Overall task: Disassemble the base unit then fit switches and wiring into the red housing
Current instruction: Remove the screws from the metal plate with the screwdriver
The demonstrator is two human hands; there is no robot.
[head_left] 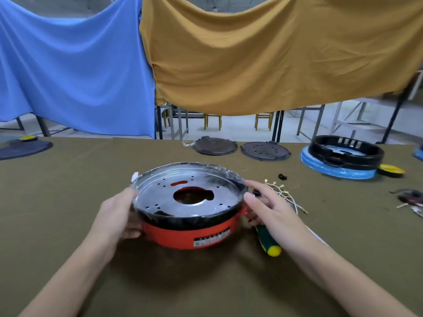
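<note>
Both hands grip a red housing (190,234): left hand (116,216) and right hand (272,209) curl around opposite sides, a screwdriver (269,241) under the right.

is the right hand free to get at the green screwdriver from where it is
Probably yes. The screwdriver lies on the table right under the right hand, nothing covering it. But that hand grips the red base unit, so it must let go first.

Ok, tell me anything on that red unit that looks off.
The clear plastic film round the rim of the red housing is torn and crumpled, with a loose scrap at the far left edge. Dark smudges mark the metal plate. Nothing else stands out.
</note>
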